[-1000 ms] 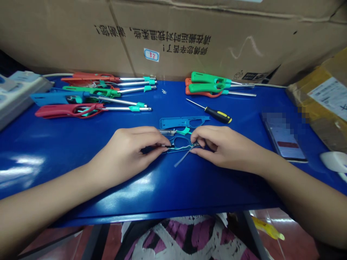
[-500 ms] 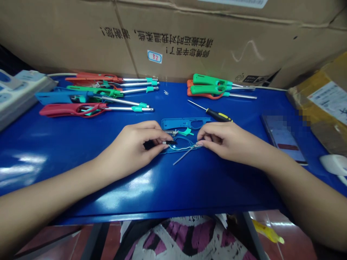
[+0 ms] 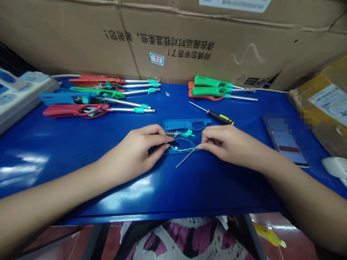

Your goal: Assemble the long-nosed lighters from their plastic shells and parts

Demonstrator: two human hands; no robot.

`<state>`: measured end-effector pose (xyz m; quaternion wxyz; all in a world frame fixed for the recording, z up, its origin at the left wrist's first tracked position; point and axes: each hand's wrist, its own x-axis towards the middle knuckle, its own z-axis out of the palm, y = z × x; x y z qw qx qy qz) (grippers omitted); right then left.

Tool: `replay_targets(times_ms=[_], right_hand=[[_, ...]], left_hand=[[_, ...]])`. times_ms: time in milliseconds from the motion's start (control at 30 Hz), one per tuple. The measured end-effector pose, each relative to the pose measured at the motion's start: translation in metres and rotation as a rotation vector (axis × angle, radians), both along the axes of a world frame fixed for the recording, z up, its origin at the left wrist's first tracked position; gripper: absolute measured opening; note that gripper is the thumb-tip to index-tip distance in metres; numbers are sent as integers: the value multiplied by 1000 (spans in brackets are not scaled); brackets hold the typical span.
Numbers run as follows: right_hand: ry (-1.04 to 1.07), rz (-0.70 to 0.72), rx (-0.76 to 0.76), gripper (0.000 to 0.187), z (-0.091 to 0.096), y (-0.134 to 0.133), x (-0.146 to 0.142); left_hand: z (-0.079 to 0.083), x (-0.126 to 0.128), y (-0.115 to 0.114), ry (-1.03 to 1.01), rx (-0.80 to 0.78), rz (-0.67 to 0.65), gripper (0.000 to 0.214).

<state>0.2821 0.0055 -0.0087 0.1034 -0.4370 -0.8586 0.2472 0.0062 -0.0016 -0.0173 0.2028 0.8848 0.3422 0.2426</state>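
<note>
An opened blue lighter shell [image 3: 183, 147] lies on the blue table [image 3: 173, 187] between my hands, with thin wires and a grey strip [image 3: 186, 157] sticking out toward me. My left hand [image 3: 141, 150] pinches the shell's left end, fingers closed. My right hand [image 3: 225, 144] pinches the wire at its right end. A second blue shell half [image 3: 187, 124] lies just behind, with a teal trigger piece [image 3: 187, 134] beside it.
Several long-nosed lighters [image 3: 92, 97] lie at the back left, a smaller pile [image 3: 214, 90] at the back centre. A screwdriver [image 3: 214, 115] lies behind my right hand. A phone [image 3: 286, 139] and a parcel [image 3: 325, 104] are right, a power strip [image 3: 18, 97] left, cardboard boxes [image 3: 176, 36] behind.
My right hand has slid slightly right along the wire and my left fingers shifted on the shell; the camera view tipped a little.
</note>
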Motion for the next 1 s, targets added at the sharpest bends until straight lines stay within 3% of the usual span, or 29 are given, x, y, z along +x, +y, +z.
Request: replay_targets(times_ms=[367,467,600,700,1000], right_hand=[[-69,50,-99,28,12,-7,4],[-26,4,48,18,9,-5,3],[-113,12,236,36,0,-4,1],[-189,36,249,39,-5,-4,0],[-223,29,253,15,-4,-3,-1]], left_hand=[[-7,5,-3,9,45,-53,26],[-9,5,-4,15,60,-62,26],[-9,4,-5,6,80,-77,24],[-8,4,-5,-3,83,-85,23],[-10,4,-3,-1,70,-93,23]])
